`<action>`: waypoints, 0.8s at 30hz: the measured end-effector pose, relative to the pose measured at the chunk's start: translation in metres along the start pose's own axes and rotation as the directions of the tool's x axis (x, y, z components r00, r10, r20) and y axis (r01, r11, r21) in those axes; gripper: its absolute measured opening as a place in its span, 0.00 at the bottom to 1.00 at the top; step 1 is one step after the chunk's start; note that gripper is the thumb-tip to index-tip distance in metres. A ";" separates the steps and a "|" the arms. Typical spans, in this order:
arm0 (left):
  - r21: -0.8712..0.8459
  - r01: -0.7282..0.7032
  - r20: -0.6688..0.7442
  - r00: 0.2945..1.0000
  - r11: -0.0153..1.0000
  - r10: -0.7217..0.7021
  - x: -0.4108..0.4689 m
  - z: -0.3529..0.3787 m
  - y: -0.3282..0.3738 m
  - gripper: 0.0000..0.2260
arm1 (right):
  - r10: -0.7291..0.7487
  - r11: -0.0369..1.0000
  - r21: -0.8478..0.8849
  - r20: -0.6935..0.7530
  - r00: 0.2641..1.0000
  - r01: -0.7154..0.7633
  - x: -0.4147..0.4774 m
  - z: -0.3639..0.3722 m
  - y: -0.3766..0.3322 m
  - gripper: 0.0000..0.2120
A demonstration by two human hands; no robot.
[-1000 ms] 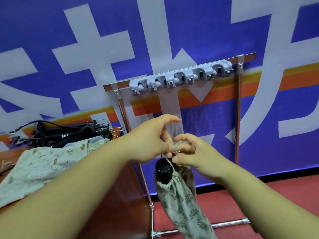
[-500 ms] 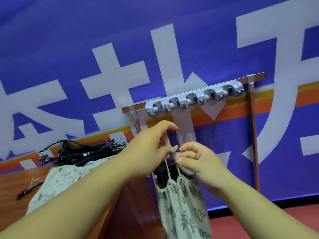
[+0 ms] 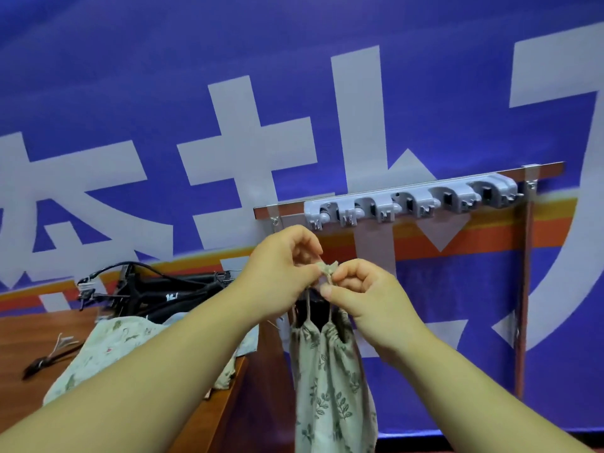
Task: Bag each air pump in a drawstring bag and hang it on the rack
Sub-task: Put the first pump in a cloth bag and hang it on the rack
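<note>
- Two hands meet just under the rack (image 3: 411,202): left hand (image 3: 281,276), right hand (image 3: 367,291).
- Fingers (image 3: 354,273) of both hands are curled, pinching the cord (image 3: 327,269) ends between them.
- Bag (image 3: 328,387) hangs from the cord in the air, beside the worktop (image 3: 19,335) edge, not on a hook.
- Pump (image 3: 316,307): black top shows in the bag mouth.
- Loose bags (image 3: 108,349) lie on the worktop, with black pumps (image 3: 157,289) behind.

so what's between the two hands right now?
The drawstring of the leaf-print bag. The left hand and right hand each pinch its bunched end, and the bag hangs below them. This shows in the head view.
</note>
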State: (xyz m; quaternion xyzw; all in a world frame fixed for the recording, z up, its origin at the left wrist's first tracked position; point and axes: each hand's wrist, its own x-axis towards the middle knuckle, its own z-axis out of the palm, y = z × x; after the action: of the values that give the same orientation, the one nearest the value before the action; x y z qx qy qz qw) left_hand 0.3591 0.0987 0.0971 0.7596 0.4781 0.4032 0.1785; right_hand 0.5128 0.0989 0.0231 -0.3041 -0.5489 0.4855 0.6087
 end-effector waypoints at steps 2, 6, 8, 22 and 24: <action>-0.008 0.008 0.006 1.000 1.000 -0.008 0.015 -0.007 -0.011 0.09 | 0.006 0.999 -0.033 -0.031 0.999 -0.007 0.017 -0.005 -0.001 0.08; 0.041 -0.011 0.001 1.000 0.999 0.011 0.049 -0.013 -0.030 0.11 | -0.004 0.987 -0.164 -0.064 0.998 -0.007 0.062 -0.011 -0.002 0.07; 0.064 -0.020 -0.037 0.999 0.998 0.023 0.070 -0.012 -0.039 0.12 | -0.007 0.980 -0.198 -0.112 0.994 -0.015 0.089 -0.012 0.001 0.07; 0.068 0.098 -0.327 0.942 0.993 -0.071 0.168 0.015 -0.098 0.08 | -0.203 0.831 -0.556 -0.349 0.915 -0.028 0.190 0.009 0.044 0.04; 0.078 0.106 -0.333 0.940 0.991 -0.074 0.165 0.017 -0.103 0.07 | -0.220 0.818 -0.574 -0.349 0.911 -0.023 0.188 0.009 0.049 0.05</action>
State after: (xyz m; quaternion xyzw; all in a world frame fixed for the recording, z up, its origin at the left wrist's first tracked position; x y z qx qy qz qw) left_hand 0.3489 0.2939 0.0921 0.6666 0.5541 0.4924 0.0781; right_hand 0.4780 0.2885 0.0504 -0.5340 -0.5471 0.1951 0.6144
